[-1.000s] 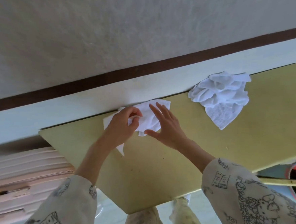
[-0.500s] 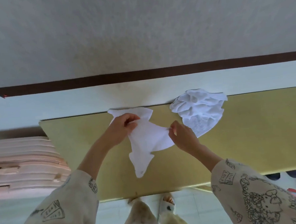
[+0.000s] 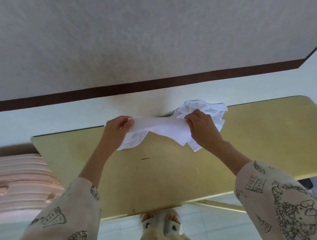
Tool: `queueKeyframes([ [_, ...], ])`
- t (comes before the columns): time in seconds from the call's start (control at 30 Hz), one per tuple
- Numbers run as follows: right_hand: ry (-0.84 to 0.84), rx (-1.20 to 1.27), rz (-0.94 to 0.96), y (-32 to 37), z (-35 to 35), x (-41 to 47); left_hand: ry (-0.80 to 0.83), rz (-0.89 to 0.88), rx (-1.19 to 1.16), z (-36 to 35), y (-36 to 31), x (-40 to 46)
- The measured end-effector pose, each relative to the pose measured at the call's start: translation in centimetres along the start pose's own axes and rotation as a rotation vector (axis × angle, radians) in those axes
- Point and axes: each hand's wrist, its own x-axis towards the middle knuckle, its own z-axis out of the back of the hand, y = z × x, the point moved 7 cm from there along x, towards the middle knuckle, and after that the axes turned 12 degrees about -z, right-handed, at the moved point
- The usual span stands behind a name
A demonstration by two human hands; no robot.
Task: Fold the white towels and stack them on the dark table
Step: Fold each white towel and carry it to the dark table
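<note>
A white towel (image 3: 162,129) is stretched between my two hands above the yellowish table (image 3: 158,176). My left hand (image 3: 117,130) pinches its left end and my right hand (image 3: 203,129) grips its right end. The towel sags in the middle and its corners hang down to the tabletop. Behind my right hand, a crumpled pile of white towels (image 3: 205,108) lies at the table's far edge. No dark table is in view.
The table stands against a pale wall with a dark brown strip (image 3: 151,85). A stack of pinkish boards (image 3: 17,184) sits to the left. My feet in slippers (image 3: 161,221) show below the table's near edge.
Both hands have lifted the towel off the table and pulled it taut between them. My right hand moved right, toward the pile. The view has shifted so the table sits more centred.
</note>
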Motion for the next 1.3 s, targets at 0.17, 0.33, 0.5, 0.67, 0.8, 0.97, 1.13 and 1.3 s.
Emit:
queueKeyframes([
  [0.17, 0.163, -0.082, 0.035, -2.0, -5.3, -6.4, 0.156, 0.179, -0.005, -3.0, 7.2, -6.0],
  [0.33, 0.448, -0.196, 0.01, -4.7, -11.5, -11.3, 0.382, 0.321, 0.016, -6.7, 13.3, -11.2],
  [0.5, 0.617, -0.171, -0.123, -6.9, -15.4, -13.6, 0.365, 0.457, -0.071, -8.7, 16.2, -13.7],
  [0.67, 0.654, 0.066, -0.401, -8.9, -16.5, -12.3, 0.249, 0.582, -0.128, -8.6, 19.4, -13.3],
  [0.8, 0.584, 0.303, -0.648, -9.9, -16.6, -8.5, 0.097, 0.598, -0.167, -8.3, 20.6, -11.3],
  [0.97, 0.528, 0.468, -0.771, -10.2, -18.0, -4.5, -0.035, 0.589, -0.217, -8.6, 21.5, -8.6],
  [1.13, 0.516, 0.546, -0.94, -11.3, -20.4, -3.4, -0.081, 0.673, -0.214, -9.7, 23.5, -8.2],
  [1.3, 0.464, 0.553, -0.98, -12.2, -21.1, -3.1, -0.129, 0.71, -0.162, -9.8, 23.9, -7.8],
])
